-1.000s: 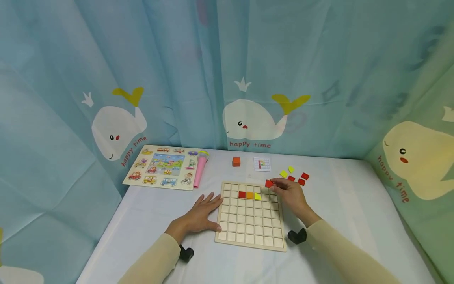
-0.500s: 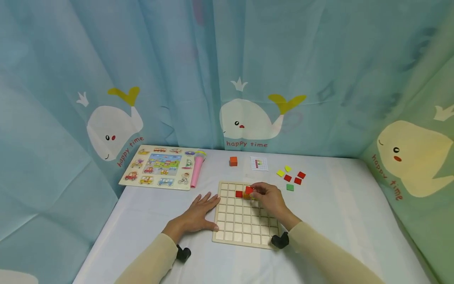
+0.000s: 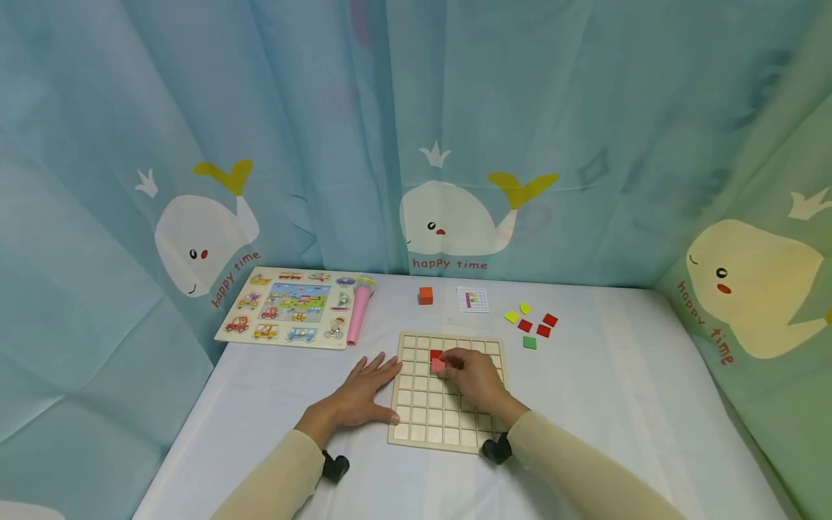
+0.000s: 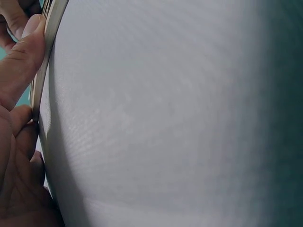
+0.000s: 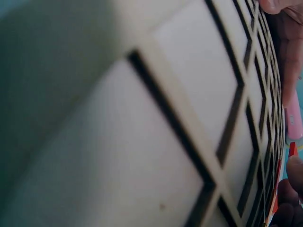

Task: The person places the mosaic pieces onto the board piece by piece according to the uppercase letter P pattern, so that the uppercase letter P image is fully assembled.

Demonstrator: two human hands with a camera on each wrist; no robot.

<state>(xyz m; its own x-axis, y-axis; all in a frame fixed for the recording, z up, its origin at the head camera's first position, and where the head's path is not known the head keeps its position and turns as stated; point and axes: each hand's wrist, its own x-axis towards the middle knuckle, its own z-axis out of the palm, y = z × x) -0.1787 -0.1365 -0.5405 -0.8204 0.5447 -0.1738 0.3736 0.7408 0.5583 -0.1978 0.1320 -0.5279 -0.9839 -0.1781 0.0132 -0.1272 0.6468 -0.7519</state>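
The grid board [image 3: 448,404] is pale unfinished wood, matt, with smooth raised ribs between its cells. The tablecloth [image 3: 617,404] is white woven cloth, finely textured up close. The red tile [image 3: 438,365] looks smooth and matt. The curtain [image 3: 260,108] is thin printed fabric, creased. The picture puzzle [image 3: 286,308] shows glossy printed wood.

Left of centre lies a picture puzzle board [image 3: 289,308] beside a pink toy microphone [image 3: 358,313]; an orange cube [image 3: 425,295] sits mid-frame.
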